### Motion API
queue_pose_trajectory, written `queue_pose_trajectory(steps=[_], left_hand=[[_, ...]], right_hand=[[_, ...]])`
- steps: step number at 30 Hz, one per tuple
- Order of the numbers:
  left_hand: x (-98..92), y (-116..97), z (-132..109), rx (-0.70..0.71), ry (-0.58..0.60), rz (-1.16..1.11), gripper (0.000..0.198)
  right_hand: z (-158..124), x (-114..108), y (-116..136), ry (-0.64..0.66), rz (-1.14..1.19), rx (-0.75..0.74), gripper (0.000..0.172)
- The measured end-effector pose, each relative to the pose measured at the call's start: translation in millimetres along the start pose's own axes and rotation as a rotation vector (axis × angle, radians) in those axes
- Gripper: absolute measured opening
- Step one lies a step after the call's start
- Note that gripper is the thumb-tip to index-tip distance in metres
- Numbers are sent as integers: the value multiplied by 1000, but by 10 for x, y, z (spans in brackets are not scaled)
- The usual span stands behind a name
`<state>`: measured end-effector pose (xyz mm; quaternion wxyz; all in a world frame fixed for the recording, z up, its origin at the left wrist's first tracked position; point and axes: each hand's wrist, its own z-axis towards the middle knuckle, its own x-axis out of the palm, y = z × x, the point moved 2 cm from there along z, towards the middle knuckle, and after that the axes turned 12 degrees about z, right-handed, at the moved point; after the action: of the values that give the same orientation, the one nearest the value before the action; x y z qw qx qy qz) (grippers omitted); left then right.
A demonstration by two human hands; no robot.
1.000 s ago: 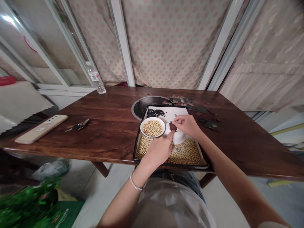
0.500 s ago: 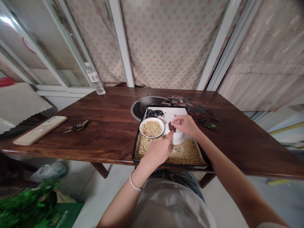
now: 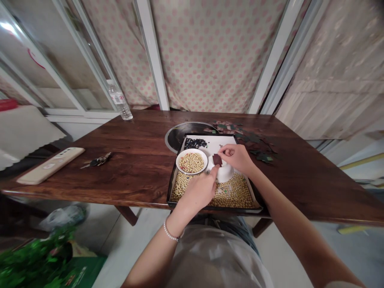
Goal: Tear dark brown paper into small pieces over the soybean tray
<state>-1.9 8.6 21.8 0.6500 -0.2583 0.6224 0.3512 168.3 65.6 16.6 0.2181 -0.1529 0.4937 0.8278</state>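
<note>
Inside a black-rimmed tray (image 3: 171, 188) is a white bowl-like thing (image 3: 225, 175) that looks upturned, with a small dark brown piece (image 3: 217, 160) on its top. My left hand (image 3: 200, 191) is curled at the bowl's near left side, one fingertip against the brown piece's lower edge; its other fingers are mostly hidden. With fingertips pinched together, my right hand (image 3: 238, 158) is at the upper right of the brown piece. What the pinch holds is too small to make out. A white dish (image 3: 179, 169) filled with yellowish beads or beans stands just left of the bowl.
Yellowish round beads (image 3: 237, 196) cover the tray's near part; dark beads (image 3: 195, 143) lie at its back left. Green and brown scraps (image 3: 255, 140) are strewn beyond the tray. Keys (image 3: 97, 161), a phone (image 3: 51, 165) and a bottle (image 3: 120, 102) are on the left of the wooden table (image 3: 144, 160).
My right fingertips have shifted slightly right, off the middle of the brown piece, so more of it shows. My left hand has stayed in place.
</note>
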Motion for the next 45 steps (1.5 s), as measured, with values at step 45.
queue_pose_trajectory(steps=[45], left_hand=[[-8, 1, -6, 2, 4, -5, 54]], right_hand=[[-4, 37, 25, 102, 33, 23, 8]])
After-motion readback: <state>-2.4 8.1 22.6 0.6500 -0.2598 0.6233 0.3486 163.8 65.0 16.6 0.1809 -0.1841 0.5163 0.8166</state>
